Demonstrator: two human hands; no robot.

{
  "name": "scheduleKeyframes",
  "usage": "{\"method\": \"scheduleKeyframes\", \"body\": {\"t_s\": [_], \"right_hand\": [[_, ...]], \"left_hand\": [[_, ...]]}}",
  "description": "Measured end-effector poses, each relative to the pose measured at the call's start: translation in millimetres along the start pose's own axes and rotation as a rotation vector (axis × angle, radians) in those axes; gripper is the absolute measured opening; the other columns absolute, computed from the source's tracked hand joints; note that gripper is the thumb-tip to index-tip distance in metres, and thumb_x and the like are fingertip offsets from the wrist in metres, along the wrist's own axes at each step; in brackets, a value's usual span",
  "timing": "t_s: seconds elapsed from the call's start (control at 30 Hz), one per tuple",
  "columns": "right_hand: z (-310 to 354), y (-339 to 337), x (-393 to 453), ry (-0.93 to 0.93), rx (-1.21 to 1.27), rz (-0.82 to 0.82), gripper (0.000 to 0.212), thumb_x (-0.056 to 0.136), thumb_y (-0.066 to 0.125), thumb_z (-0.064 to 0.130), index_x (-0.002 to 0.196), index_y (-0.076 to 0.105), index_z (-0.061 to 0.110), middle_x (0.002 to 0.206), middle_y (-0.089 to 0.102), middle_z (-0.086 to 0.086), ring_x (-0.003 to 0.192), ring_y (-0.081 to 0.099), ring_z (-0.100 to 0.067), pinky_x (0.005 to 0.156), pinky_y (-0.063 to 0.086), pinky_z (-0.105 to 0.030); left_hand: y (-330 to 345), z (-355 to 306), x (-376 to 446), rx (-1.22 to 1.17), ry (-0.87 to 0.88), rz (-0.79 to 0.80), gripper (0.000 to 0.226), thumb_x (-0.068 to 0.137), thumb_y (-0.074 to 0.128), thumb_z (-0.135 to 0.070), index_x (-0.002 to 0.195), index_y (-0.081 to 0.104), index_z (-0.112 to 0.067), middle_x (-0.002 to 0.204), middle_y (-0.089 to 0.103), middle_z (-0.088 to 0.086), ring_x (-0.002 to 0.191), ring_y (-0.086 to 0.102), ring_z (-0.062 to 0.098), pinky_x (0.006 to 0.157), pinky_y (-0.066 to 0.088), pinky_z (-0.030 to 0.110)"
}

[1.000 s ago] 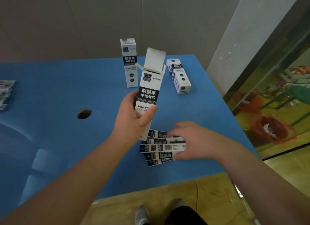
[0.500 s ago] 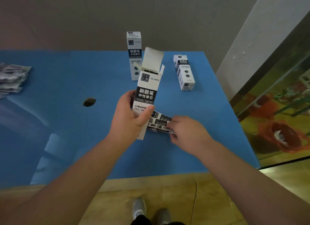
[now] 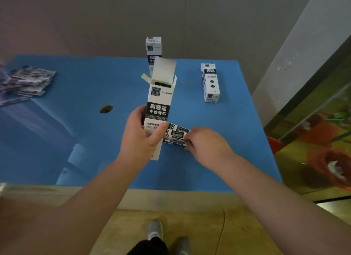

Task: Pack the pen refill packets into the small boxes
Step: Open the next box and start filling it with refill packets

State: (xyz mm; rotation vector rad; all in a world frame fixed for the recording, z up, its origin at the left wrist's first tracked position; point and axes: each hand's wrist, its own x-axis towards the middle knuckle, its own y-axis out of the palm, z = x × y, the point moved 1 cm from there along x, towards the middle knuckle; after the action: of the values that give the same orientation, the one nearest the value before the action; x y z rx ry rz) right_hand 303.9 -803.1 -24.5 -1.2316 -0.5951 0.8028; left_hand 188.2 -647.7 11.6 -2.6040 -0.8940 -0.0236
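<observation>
Now the left hand (image 3: 141,136) holds an open box (image 3: 159,104) upright, fingers wrapped tight around it, flap up. Just beside it, the right hand (image 3: 205,143) pinches a bunch of refill packets (image 3: 175,134) over the blue surface (image 3: 76,133). Two closed boxes (image 3: 210,82) sit past the hands, and more packets (image 3: 26,82) lie far off left.

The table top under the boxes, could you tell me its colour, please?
Plain blue table top, clearest in the head view.
</observation>
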Motion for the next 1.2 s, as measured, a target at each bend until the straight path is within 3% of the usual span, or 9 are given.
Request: {"method": "scheduleKeyframes", "body": {"t_s": [0.27, 0.4, 0.5, 0.63, 0.77, 0.9, 1.07, 1.2], "right_hand": [[-6, -15, -1, 0.004, 0.012, -0.092, 0.021, 0.095, 0.054, 0.021, 0.083, 0.066, 0.010, 0.084, 0.048, -0.001, 0.090, 0.055, -0.027, 0.066, 0.045, -0.035], [-10, -29, -1, 0.083, 0.159, -0.170, 0.020, 0.094, 0.061, 0.026, 0.081, 0.072, 0.015, 0.082, 0.051, 0.003, 0.085, 0.054, -0.021, 0.068, 0.044, -0.034], [-9, -45, -4, 0.205, 0.369, -0.221, 0.016, 0.093, 0.067, 0.032, 0.084, 0.074, 0.020, 0.079, 0.056, 0.003, 0.074, 0.054, -0.014, 0.066, 0.042, -0.033], [-1, -62, -18, 0.372, 0.991, -0.288, 0.005, 0.090, 0.074, 0.024, 0.086, 0.077, 0.021, 0.074, 0.073, 0.005, 0.065, 0.061, -0.008, 0.071, 0.054, -0.037], [3, -79, -35, 0.366, 1.321, -0.306, 0.005, 0.092, 0.071, 0.014, 0.090, 0.076, 0.016, 0.086, 0.078, -0.004, 0.075, 0.066, -0.017, 0.071, 0.054, -0.029], [8, -97, -49, 0.321, 1.567, -0.398, 0.009, 0.093, 0.066, 0.010, 0.086, 0.072, 0.012, 0.087, 0.076, -0.006, 0.079, 0.069, -0.016, 0.066, 0.056, -0.022], [17, -108, -51, 0.282, 1.653, -0.543, 0.013, 0.096, 0.062, 0.008, 0.086, 0.070, 0.011, 0.088, 0.076, -0.006, 0.083, 0.071, -0.016, 0.063, 0.057, -0.019], [26, -106, -40, 0.272, 1.554, -0.594, 0.012, 0.098, 0.062, 0.009, 0.089, 0.071, 0.011, 0.092, 0.077, -0.006, 0.088, 0.073, -0.018, 0.069, 0.058, -0.022]], "left_hand": [[-6, 13, -13, 0.023, -0.040, -0.036, 0.045, 0.089, 0.073, -0.025, 0.126, 0.048, -0.030, 0.117, 0.065, -0.006, 0.099, 0.063, -0.002, 0.079, 0.045, 0.004], [-4, 14, -15, -0.034, -0.068, -0.067, 0.044, 0.086, 0.078, -0.019, 0.111, 0.049, -0.040, 0.110, 0.066, -0.013, 0.092, 0.065, -0.006, 0.075, 0.048, 0.007], [-3, 16, -15, -0.065, -0.077, -0.064, 0.047, 0.083, 0.082, -0.018, 0.109, 0.049, -0.038, 0.106, 0.065, -0.019, 0.090, 0.064, -0.010, 0.072, 0.050, 0.008], [0, 20, -13, -0.069, -0.055, -0.058, 0.048, 0.082, 0.082, -0.010, 0.109, 0.050, -0.032, 0.105, 0.064, -0.017, 0.088, 0.062, -0.014, 0.070, 0.048, 0.007], [1, 28, -5, -0.027, -0.032, -0.053, 0.053, 0.078, 0.087, -0.019, 0.110, 0.050, -0.040, 0.114, 0.066, -0.011, 0.102, 0.065, -0.001, 0.088, 0.050, 0.022], [1, 35, 0, 0.035, -0.026, -0.036, 0.052, 0.079, 0.086, -0.026, 0.117, 0.052, -0.033, 0.116, 0.064, -0.011, 0.103, 0.063, 0.000, 0.089, 0.051, 0.025], [0, 43, -2, 0.106, 0.022, -0.027, 0.056, 0.078, 0.086, -0.028, 0.119, 0.050, -0.034, 0.116, 0.061, -0.010, 0.107, 0.062, 0.006, 0.093, 0.054, 0.036], [-1, 42, -6, 0.123, 0.102, -0.006, 0.058, 0.078, 0.085, -0.030, 0.115, 0.046, -0.053, 0.116, 0.059, -0.013, 0.110, 0.063, 0.011, 0.092, 0.054, 0.043]]}}
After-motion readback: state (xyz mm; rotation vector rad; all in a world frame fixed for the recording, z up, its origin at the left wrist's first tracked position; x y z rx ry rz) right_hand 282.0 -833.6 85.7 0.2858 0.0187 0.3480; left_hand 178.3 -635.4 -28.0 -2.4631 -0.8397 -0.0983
